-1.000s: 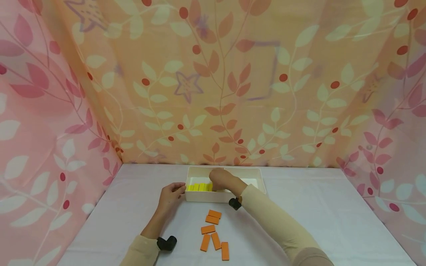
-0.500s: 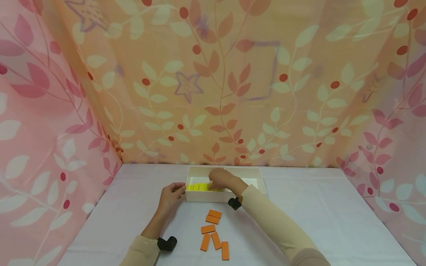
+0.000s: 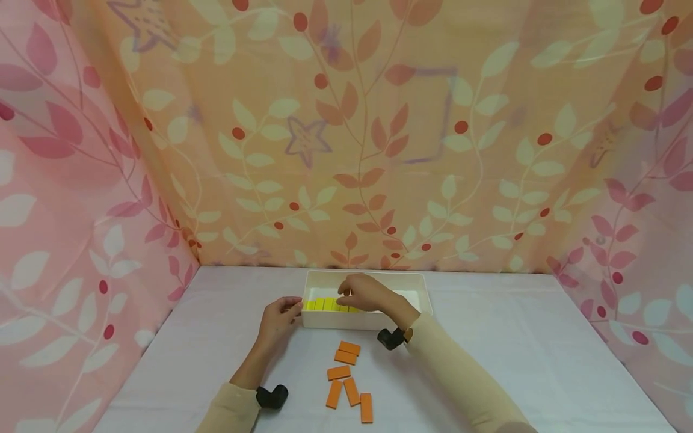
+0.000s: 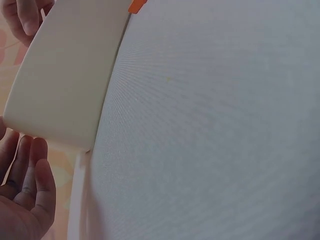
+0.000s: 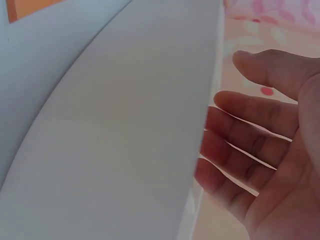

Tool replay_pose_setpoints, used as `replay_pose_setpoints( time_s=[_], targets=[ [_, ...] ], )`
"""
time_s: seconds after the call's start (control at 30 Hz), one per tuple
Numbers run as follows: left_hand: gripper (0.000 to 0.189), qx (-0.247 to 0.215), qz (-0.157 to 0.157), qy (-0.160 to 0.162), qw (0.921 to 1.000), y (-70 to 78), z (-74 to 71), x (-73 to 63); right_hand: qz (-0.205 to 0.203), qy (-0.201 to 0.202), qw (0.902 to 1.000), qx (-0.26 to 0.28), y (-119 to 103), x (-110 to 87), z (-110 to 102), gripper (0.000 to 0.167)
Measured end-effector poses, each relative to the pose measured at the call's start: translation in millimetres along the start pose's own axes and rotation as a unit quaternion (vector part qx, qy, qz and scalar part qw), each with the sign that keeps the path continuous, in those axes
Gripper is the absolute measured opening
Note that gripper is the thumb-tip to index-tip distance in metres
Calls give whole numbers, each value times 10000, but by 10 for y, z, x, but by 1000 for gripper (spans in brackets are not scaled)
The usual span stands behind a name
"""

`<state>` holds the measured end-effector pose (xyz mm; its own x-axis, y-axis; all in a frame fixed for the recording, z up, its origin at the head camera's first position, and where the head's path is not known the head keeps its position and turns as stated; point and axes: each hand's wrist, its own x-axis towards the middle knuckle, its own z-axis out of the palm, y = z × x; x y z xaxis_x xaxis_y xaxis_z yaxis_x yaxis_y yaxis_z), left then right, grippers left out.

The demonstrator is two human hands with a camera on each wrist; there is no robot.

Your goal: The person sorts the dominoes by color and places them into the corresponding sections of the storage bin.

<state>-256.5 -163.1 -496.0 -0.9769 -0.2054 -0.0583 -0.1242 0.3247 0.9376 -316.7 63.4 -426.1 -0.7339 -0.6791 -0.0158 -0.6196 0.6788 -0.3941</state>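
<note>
A long white box (image 3: 338, 320) stands near the back of the table. Inside its left part, several yellow blocks (image 3: 323, 304) line up along the front wall. My left hand (image 3: 277, 320) is at the box's left end; in the left wrist view its relaxed fingertips (image 4: 38, 146) are right at the end wall. My right hand (image 3: 369, 293) hovers over the box beside the right end of the yellow row. The right wrist view shows its fingers (image 5: 250, 110) loosely spread, with nothing between thumb and fingers. Part of the box's inside is hidden behind this hand.
Several flat orange tiles (image 3: 338, 373) lie scattered on the white-covered table (image 3: 487, 361) in front of the box. Behind the table hangs a leaf-patterned curtain (image 3: 346, 198), and pink curtains (image 3: 70, 252) flank both sides.
My right hand has lifted off the yellow blocks and drawn back slightly to the right, its fingers loosening. More yellow shows at the row's right end. The left hand has stayed put.
</note>
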Motion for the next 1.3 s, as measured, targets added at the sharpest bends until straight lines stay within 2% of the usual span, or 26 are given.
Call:
replay_pose_setpoints(
  time_s=[0.6,0.93,1.1,1.3],
  targets=[
    [29,-33,-97,-8,9999,23,-11,-12,-308,742,9927,897,28,-411,-119,28],
    [30,-59,-198,-43,9998,18,7,-12,-291,891,9895,1101,92,-551,-141,28],
    [29,-77,-219,-40,9997,22,1,-13,-344,1125,9867,1123,133,-646,-169,25],
    [29,-117,-121,23,9999,6,6,-20,-302,1334,9842,1128,225,-744,-170,23]
  ],
)
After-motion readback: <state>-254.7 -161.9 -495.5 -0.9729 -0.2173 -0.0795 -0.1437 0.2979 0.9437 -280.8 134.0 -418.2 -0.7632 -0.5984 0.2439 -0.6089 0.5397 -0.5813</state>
